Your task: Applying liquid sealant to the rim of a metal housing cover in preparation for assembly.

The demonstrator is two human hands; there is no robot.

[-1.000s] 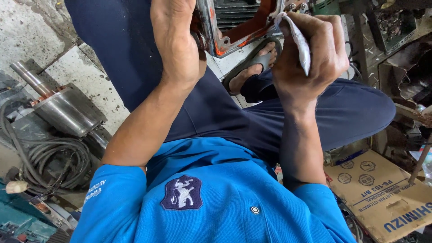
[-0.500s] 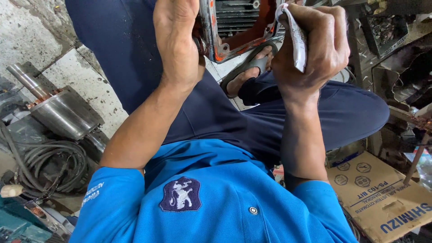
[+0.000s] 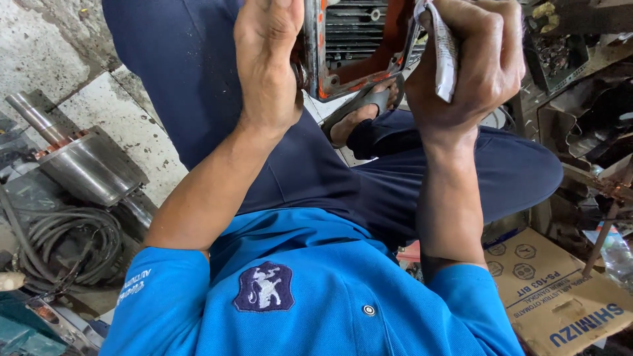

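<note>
— Housing point(image 3: 356, 49), orange-painted and finned, is braced upright above the lap of a seated person: why the flat left hand point(image 3: 267, 62)?

— It looks like a steadying press. The left palm lies against the housing's left edge, fingers point(image 3: 277, 20) extended and together, gripping nothing, seemingly to keep the casting from tipping.

— And the right hand point(image 3: 471, 72)?

— Its fingers are curled tight around a small white tube point(image 3: 445, 49), held just beside the housing's right rim, apparently so the tip can meet the flange. The tip itself is out of view.

— Surroundings?

— A steel rotor point(image 3: 86, 165) and coiled hose point(image 3: 66, 247) lie on the concrete floor point(image 3: 125, 112) at one side, a cardboard box point(image 3: 560, 296) at the other.
</note>
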